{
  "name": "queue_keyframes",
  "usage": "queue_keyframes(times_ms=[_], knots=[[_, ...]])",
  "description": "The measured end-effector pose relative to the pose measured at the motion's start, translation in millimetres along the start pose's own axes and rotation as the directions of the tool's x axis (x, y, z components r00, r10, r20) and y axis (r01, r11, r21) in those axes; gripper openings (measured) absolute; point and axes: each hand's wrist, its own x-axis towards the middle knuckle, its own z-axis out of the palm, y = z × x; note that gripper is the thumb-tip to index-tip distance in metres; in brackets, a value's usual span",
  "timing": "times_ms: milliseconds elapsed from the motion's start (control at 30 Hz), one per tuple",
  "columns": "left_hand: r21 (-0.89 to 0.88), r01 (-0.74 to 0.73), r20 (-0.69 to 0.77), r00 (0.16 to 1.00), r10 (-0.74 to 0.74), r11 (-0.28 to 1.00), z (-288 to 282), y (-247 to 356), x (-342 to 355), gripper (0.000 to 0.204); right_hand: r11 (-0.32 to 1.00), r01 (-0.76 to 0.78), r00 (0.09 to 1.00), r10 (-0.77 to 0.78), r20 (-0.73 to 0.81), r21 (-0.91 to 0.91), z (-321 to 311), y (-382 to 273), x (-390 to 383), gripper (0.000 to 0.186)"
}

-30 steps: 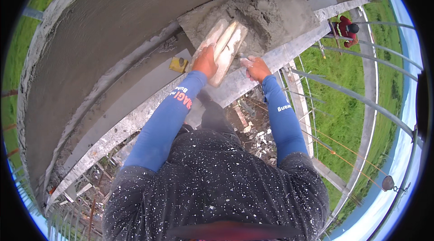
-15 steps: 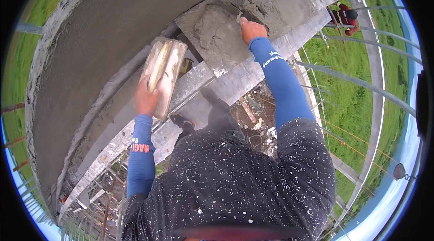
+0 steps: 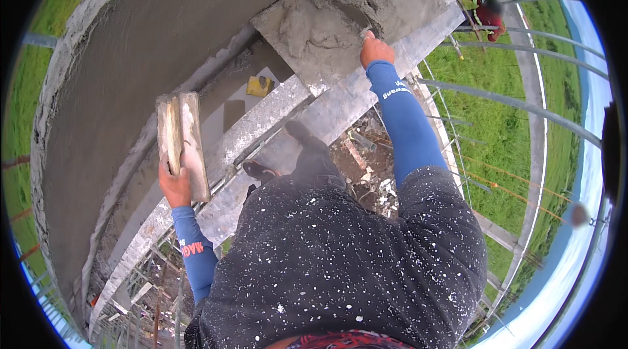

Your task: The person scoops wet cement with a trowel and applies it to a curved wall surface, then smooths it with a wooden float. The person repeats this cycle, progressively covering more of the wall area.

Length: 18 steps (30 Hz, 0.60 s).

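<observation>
My left hand point(image 3: 175, 182) grips the wooden handle of a plastering float point(image 3: 191, 133), held out at the left beside the curved wall, with its handle side facing up. My right hand point(image 3: 377, 50) is closed on the handle of a trowel point(image 3: 353, 15), whose blade lies in wet grey mortar point(image 3: 314, 22). The mortar is heaped on a flat mortar board point(image 3: 418, 5) at the far side. Part of the trowel blade is hidden by mortar.
A curved, freshly plastered wall point(image 3: 131, 41) runs along the left. A yellow object point(image 3: 260, 86) lies on the ledge. Metal planks point(image 3: 340, 113) lie underfoot, with rubble point(image 3: 366, 172) below. Scaffold pipes point(image 3: 510, 105) cross the right; another person point(image 3: 487, 17) is at the far right.
My left hand has moved left and nearer with the float, uncovering the yellow object. My right hand has shifted slightly right and nearer, and the trowel has turned in the mortar.
</observation>
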Motion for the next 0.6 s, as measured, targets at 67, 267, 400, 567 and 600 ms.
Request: queue_keyframes(times_ms=[67, 267, 400, 567, 600], knots=[[0.001, -0.017, -0.009, 1.000, 0.017, 1.000, -8.6, -3.5, -2.0, 0.065, 1.000, 0.017, 0.998, -0.018, 0.060, 0.025, 7.3, -12.8, -10.5, 0.018], [-0.023, 0.013, -0.054, 0.998, -0.014, 1.000, -18.5, -19.1, -17.5, 0.066, 0.989, 0.145, 0.976, -0.150, 0.160, 0.041, -19.7, 8.5, -84.2, 0.024], [-0.010, 0.069, -0.085, 0.994, -0.070, 0.998, -23.9, -28.1, -31.3, 0.066, 0.824, -0.395, 0.832, 0.134, 0.538, 0.407, -42.0, 36.7, -80.2, 0.027], [0.061, 0.154, -0.194, 0.971, -0.140, 0.986, -41.4, -27.0, -58.5, 0.065, 0.362, -0.736, 0.615, 0.002, 0.789, 0.573, -11.4, -25.1, -75.1, 0.016], [0.057, 0.161, -0.216, 0.965, -0.145, 0.985, -45.7, -25.5, -63.9, 0.064, 0.274, -0.750, 0.620, -0.029, 0.784, 0.602, -1.4, -46.2, -69.5, 0.014]])
